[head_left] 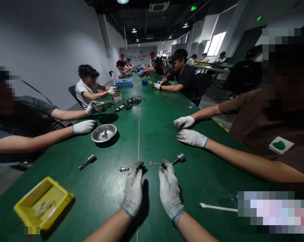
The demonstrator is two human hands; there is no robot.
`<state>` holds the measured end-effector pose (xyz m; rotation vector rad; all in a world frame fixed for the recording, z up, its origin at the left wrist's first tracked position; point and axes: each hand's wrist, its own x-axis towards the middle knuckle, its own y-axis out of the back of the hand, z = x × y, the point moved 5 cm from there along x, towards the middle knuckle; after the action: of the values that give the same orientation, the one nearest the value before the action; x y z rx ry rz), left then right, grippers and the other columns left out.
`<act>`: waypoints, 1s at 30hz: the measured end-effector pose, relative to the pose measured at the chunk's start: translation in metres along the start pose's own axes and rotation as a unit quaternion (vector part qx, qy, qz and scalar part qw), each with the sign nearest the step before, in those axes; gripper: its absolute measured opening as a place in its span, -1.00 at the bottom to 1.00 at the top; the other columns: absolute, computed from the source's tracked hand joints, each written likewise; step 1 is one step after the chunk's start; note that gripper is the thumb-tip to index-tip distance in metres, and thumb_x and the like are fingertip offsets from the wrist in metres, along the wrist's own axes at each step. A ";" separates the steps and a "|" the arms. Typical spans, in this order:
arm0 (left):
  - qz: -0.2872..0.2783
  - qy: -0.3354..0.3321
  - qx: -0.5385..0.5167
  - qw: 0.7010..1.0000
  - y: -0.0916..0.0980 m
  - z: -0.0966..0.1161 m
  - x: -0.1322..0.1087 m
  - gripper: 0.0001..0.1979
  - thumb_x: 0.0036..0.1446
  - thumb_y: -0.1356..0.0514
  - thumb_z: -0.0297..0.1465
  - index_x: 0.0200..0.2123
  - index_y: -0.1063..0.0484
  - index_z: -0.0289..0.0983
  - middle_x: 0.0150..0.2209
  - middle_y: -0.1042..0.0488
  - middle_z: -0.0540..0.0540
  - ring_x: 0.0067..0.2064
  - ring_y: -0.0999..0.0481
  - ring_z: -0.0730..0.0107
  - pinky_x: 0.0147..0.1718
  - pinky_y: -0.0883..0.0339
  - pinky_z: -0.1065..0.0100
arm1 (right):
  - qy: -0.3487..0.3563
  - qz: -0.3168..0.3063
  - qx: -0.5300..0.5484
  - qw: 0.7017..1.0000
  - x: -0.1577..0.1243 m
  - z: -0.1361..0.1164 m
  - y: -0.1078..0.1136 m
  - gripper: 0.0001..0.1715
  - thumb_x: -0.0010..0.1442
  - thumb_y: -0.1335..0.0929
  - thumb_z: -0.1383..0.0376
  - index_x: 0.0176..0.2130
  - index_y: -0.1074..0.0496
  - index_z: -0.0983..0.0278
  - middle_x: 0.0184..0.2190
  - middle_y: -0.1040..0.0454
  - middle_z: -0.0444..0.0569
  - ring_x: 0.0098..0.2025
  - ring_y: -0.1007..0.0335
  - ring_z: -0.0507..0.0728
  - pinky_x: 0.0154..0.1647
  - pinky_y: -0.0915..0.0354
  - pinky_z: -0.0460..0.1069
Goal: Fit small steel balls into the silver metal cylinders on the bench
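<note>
My left hand (133, 188), in a white knit glove with dark-stained fingertips, rests on the green table. Its fingers are extended and slightly bent, with nothing visible in them. Just left of its fingertips lies a short cylindrical metal part (124, 169), like a sleeved bolt. My right hand (170, 188), gloved the same way, stands apart from the left, fingers stretched forward and gently curved. Several small metal rings or nuts (154, 163) lie between the two hands, nearest the right fingertips. Beyond the right hand is a metal piece with a thick head and thin shaft (180, 158).
A similar shafted metal piece (88, 161) lies at left, behind a yellow bin (66, 195) with parts inside. A steel bowl (93, 137) holds metal parts. Co-workers' gloved hands (192, 137) rest at right and left. A white strip (217, 207) lies front right.
</note>
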<state>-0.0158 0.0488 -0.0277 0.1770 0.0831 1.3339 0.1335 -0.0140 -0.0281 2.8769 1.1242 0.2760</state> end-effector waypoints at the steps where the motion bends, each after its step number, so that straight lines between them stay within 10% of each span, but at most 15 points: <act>1: -0.001 -0.005 -0.012 1.000 -0.001 0.000 -0.001 -0.62 0.35 -0.05 -0.25 0.11 -0.49 -0.21 0.17 -0.54 -0.23 0.21 -0.52 0.09 0.25 -0.35 0.07 | 0.010 -0.003 -0.008 1.000 0.006 0.001 -0.004 -0.49 0.31 -0.28 0.07 0.13 -0.47 0.23 0.17 -0.52 0.11 0.26 -0.38 0.29 0.34 -0.19 0.20; 10: 0.069 0.015 -0.035 0.997 -0.039 -0.001 0.017 -0.63 0.34 -0.05 -0.32 0.11 -0.50 -0.24 0.20 -0.52 -0.20 0.28 -0.44 0.16 0.35 -0.21 0.16 | 0.054 -0.031 -0.022 0.998 0.040 0.002 -0.040 -0.50 0.35 -0.19 0.07 0.04 -0.52 0.23 0.06 -0.57 0.12 0.16 -0.44 0.25 0.27 -0.24 0.16; 30: 0.038 -0.013 -0.107 0.993 -0.068 -0.006 0.050 -0.66 0.35 -0.01 -0.35 0.01 -0.53 -0.25 0.11 -0.60 -0.23 0.12 -0.59 0.26 0.22 -0.40 0.22 | -0.005 -0.031 0.128 0.991 0.037 0.024 -0.046 -0.47 0.31 -0.24 -0.01 0.01 -0.55 0.22 0.06 -0.63 0.08 0.14 -0.52 0.22 0.29 -0.29 0.13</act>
<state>0.0604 0.0828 -0.0438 0.0164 -0.0903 1.4062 0.1341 0.0458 -0.0505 3.0472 1.3346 0.1213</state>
